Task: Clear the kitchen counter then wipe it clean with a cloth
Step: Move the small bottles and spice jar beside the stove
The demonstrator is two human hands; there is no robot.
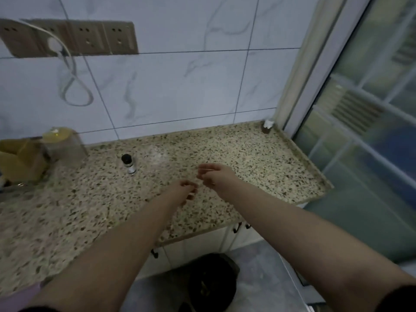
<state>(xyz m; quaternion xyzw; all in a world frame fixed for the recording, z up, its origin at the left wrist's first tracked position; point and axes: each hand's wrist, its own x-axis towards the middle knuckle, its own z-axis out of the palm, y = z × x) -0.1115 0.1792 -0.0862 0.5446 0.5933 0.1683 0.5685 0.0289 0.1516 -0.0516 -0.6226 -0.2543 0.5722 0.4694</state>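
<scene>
Both hands, left hand (184, 189) and right hand (212, 174), curl over the bench (258, 158), contents indiscernible; small bottle (128, 164) likely light, slick, fragile: grip body.

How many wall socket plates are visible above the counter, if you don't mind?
4, side by side on the tiled wall at upper left. More may lie beyond the left edge.

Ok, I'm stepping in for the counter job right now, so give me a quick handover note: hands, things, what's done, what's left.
Left hand: fingers curled over the counter, hold unclear.
Right hand: pinches something thin and pale, too blurred to name.
Still on the counter: small dark-capped bottle, clear jar and yellow box at the left, small brown item in the far right corner.
Done: middle mostly cleared.
Left: remove those, then wipe; no cloth in view.
</scene>
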